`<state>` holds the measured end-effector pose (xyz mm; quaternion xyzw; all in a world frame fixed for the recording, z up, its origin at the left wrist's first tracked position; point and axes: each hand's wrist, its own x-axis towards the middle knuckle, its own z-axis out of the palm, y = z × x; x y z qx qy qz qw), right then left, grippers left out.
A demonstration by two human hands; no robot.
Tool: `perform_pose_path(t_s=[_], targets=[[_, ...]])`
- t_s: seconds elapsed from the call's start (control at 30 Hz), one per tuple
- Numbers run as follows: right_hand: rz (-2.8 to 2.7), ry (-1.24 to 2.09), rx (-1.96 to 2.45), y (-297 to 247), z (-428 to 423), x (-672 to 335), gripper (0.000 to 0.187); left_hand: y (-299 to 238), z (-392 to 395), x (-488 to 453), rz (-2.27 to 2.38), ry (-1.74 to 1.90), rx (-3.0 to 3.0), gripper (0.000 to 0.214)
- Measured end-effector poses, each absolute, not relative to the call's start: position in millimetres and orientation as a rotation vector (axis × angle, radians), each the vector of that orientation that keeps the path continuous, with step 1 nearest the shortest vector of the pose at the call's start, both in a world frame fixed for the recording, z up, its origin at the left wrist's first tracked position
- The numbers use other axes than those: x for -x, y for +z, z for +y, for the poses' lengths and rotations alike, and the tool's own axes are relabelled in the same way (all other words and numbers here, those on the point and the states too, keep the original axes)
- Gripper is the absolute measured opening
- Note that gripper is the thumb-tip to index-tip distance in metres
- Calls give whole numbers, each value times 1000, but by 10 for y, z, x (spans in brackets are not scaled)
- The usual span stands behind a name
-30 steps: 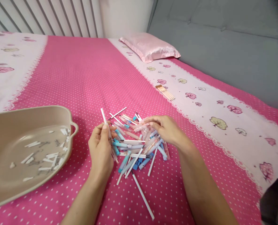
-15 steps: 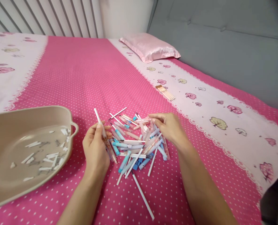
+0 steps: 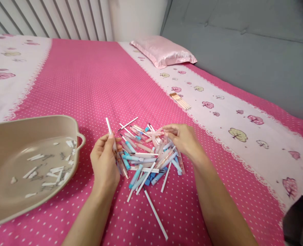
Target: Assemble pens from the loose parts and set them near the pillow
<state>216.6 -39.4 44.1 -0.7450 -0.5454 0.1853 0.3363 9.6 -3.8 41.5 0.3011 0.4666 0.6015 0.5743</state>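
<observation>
Two bare hands work over one heap of pen parts (image 3: 143,160) on a pink dotted bedspread (image 3: 85,78). The left hand (image 3: 106,153) is closed, thumb against fingers, around one white pen tube (image 3: 108,125) at the heap's left edge, with a pale translucent section showing below the thumb. The right hand (image 3: 181,138) is narrow, thumb and forefinger close together at the pink barrels (image 3: 156,133) on the heap's far right side; whether it grips one, I cannot tell. The heap holds dozens of barrels and refills in white, pink, light blue and turquoise, too overlapped to count exactly. One white refill (image 3: 156,215) lies nearest the person, and another (image 3: 128,123) lies at the far edge. To the left stands one tan basin (image 3: 39,127), one loop handle visible on its right side, with more than a dozen small white pieces (image 3: 56,170) scattered inside. About five beige sticks with brown ends (image 3: 180,101) lie side by side beyond the right hand, and one pink satin pillow (image 3: 164,51) rests farther back. The tube in the left hand is tilted, its white end pointing away and slightly left, its long axis running back toward the person and rightward. The nearest refill lies along a similar slant, dark tip toward the heap; the far one points its dark tip left and a little nearer.
</observation>
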Motion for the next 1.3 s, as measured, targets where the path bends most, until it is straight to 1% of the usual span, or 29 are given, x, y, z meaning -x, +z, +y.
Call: perform_pose_path(t_s=[0.2,0.3,0.43,0.57,0.63,0.73,0.77,0.8,0.9,0.97,1.1,1.2,1.3], targets=[[-1439,615,1901,473,-393,-2126,30,408,-36,-98,1084,1403,-713,22],[-1466,661,1948,561,-419,-2077,29,404,-41,-92,1086,1409,-726,24],[-1533,644,1986,695,-485,-2023,21,388,-52,-92,1083,1397,-774,25],[-1622,723,1924,805,-544,-1959,15,350,-80,-109,1134,1337,-989,23],[-1604,799,1863,835,-555,-1918,23,325,-101,-122,1126,1280,-1162,24],[-1497,969,1709,834,-544,-1851,43,294,-132,-138,1069,1151,-1437,23],[-1456,1019,1653,823,-534,-1829,45,288,-140,-141,1052,1100,-1534,22],[-1417,1061,1601,810,-523,-1808,43,284,-147,-143,1040,1058,-1627,21],[-1337,1137,1462,771,-489,-1774,25,280,-152,-143,1021,973,-1834,19],[-1300,1136,1417,765,-474,-1791,17,281,-148,-139,1038,961,-1898,19],[-1119,1023,1433,810,-478,-1917,13,282,-134,-131,1096,943,-1976,18],[-993,886,1450,841,-487,-2030,14,275,-123,-130,1142,918,-2025,18],[-943,816,1490,829,-487,-2095,13,251,-108,-122,1211,904,-2101,18]])
